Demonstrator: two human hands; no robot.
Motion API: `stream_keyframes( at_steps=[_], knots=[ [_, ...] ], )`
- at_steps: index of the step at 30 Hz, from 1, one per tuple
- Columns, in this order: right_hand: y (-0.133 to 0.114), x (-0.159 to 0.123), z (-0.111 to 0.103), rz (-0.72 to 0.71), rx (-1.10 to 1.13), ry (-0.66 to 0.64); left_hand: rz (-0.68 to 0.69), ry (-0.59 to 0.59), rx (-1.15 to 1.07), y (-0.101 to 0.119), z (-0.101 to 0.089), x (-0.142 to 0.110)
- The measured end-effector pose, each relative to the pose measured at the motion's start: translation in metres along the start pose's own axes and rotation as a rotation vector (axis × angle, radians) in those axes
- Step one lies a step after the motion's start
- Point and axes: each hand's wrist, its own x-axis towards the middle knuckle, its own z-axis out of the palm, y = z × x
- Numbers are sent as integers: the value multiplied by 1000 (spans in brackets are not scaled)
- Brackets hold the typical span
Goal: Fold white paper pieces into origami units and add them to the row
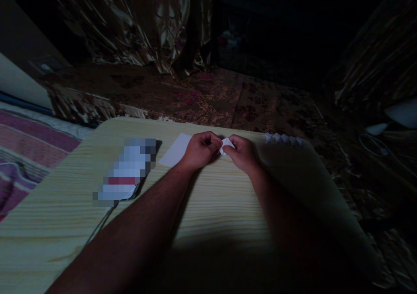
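A small folded piece of white paper (227, 145) is held between my two hands above the far half of the table. My right hand (241, 153) pinches it, with the thumb pressed on its face. The fingers of my left hand (202, 150) are closed at the paper's left edge. Flat beside my left wrist lies a white sheet of paper (176, 149), partly covered by that hand. Off to the right, several small folded white paper pieces (284, 139) stand in a row near the table's far edge.
On the left of the wooden table (221, 203) lies a pixelated phone-like device (132, 168) with a cable (99, 224). Striped bedding (32, 150) borders the table's left side. Patterned fabric (195, 94) and curtains (156, 20) are beyond the far edge. The right side is dark.
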Motion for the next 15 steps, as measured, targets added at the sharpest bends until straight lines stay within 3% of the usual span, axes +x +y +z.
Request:
stream_keyframes(
  at_steps=[15],
  knots=[
    [5,2,0,0,25,35,9,-15,4,0,1,0]
  ],
)
